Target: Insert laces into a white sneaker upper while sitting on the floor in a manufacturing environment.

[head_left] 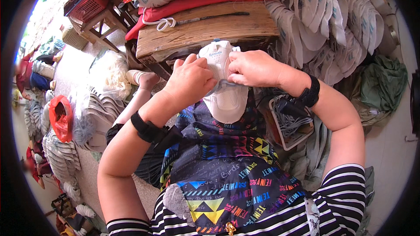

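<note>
A white shoe upper (224,107) rests over my lap against the wooden bench, its toe pointing toward me and a small blue loop at its tongue. A grey-blue shoelace (222,84) crosses its front between my hands. On the left edge, the curled fingers of my left hand (191,78) close on the upper near the lace. My right hand (256,68) pinches the opposite edge, its thumb beside the lace. Both sets of fingertips are partly hidden, so whether they also hold the lace is unclear.
Beyond the upper stands a wooden bench (210,24) bearing a white cord (165,24) and a thin dark strip. Stacked shoe uppers (315,13) hang at right. Beside my right knee sits a tray of grey laces (291,124). An orange bag (61,118) and other people are at left.
</note>
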Action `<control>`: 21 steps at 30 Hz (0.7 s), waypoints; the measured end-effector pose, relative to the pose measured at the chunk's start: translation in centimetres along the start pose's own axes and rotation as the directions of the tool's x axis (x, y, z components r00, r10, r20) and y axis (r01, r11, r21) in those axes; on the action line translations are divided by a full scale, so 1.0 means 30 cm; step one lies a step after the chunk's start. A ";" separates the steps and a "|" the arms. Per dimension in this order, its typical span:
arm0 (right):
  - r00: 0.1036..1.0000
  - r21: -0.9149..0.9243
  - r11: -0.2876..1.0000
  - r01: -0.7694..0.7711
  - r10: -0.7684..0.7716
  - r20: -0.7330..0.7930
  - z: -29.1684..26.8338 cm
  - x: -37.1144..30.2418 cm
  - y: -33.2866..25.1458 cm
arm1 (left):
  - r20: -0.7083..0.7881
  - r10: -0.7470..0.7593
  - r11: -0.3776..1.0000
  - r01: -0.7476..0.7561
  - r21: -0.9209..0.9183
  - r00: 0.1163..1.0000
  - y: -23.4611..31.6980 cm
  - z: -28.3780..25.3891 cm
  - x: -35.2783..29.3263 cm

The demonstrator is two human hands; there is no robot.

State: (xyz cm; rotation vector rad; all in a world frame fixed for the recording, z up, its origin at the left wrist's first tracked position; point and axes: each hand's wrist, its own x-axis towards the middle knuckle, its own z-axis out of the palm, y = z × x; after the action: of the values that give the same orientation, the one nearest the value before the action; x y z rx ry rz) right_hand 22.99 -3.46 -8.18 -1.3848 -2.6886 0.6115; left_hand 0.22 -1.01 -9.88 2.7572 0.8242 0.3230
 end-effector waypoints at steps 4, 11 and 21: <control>0.964 0.355 0.928 -0.117 0.191 -0.182 0.075 0.004 0.023 | -0.069 -0.172 0.962 0.153 -0.225 0.983 -0.009 0.063 -0.009; 0.840 0.829 0.541 -0.143 0.509 -0.187 0.097 -0.004 -0.053 | -0.034 -0.514 0.399 0.203 -0.894 0.857 0.052 0.099 0.005; 0.883 0.993 0.117 0.010 0.465 -0.063 0.000 -0.073 -0.124 | 0.118 -0.463 0.089 0.178 -0.980 0.878 0.100 -0.008 -0.023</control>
State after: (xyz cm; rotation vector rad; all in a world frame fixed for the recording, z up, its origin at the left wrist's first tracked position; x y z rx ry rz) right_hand 21.43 -7.11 -6.54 -1.1930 -1.0622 1.5605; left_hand 1.10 -3.80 -8.86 1.2019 0.7993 0.7604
